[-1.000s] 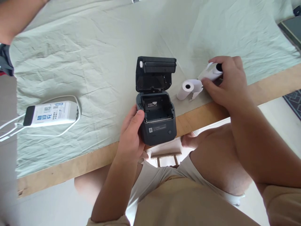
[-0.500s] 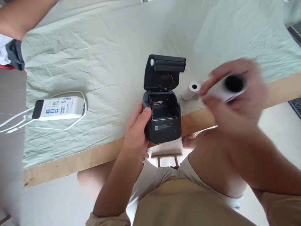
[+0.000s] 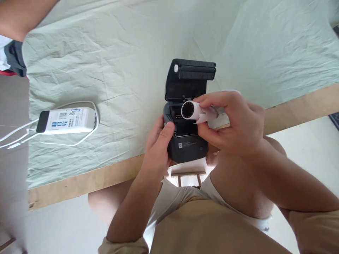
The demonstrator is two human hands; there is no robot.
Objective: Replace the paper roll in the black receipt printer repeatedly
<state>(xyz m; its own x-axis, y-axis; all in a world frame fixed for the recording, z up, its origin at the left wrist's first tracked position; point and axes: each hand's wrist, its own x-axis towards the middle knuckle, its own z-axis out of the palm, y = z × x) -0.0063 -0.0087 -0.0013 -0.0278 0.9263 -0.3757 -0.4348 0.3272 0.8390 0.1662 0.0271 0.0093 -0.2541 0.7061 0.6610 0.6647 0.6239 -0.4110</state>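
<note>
A black label printer [image 3: 187, 148] stands at the table's front edge with its lid [image 3: 189, 79] swung up and its paper bay uncovered. My left hand [image 3: 159, 144] grips the printer's left side, the thumb resting on the rim of the bay. Over that bay, my right hand [image 3: 233, 120] pinches a white paper roll [image 3: 197, 111] between thumb and fingers. The roll's dark hollow core faces left, and a loose paper edge shows by the thumb. My right hand covers the right part of the bay and the spot where a second roll stood.
To the left lies a white box-shaped device [image 3: 67, 120] with white cables looped around it. A pale green cloth [image 3: 127, 63] covers the table, whose wooden edge [image 3: 87, 180] runs along the front. Another person's arm [image 3: 25, 17] reaches in at the upper left.
My right hand has brought the paper roll leftward from the right side to above the printer's bay, turning its core to the left. My left hand keeps its grip on the printer.
</note>
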